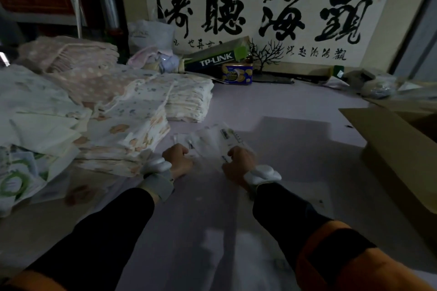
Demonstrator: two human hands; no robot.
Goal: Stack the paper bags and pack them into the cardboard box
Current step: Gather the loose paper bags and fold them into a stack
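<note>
Thin pale bundle of paper bags (210, 142), blurred, count unclear, lying on the table (295, 111) at centre. Left hand (177, 159) and right hand (240, 164) both gripping its near edge, fingers curled. Several stacks of printed bags (132, 125) piling up at left, touching each other. One cardboard box (399, 149) sitting at right edge, flap open. Bare table showing between bundle and box.

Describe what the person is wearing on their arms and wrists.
Both arms wear black sleeves, with orange fabric further up near the elbows. Each wrist carries a puffy white band, and a grey cuff sits just behind it. The left hand and right hand are bare, with no gloves.
</note>
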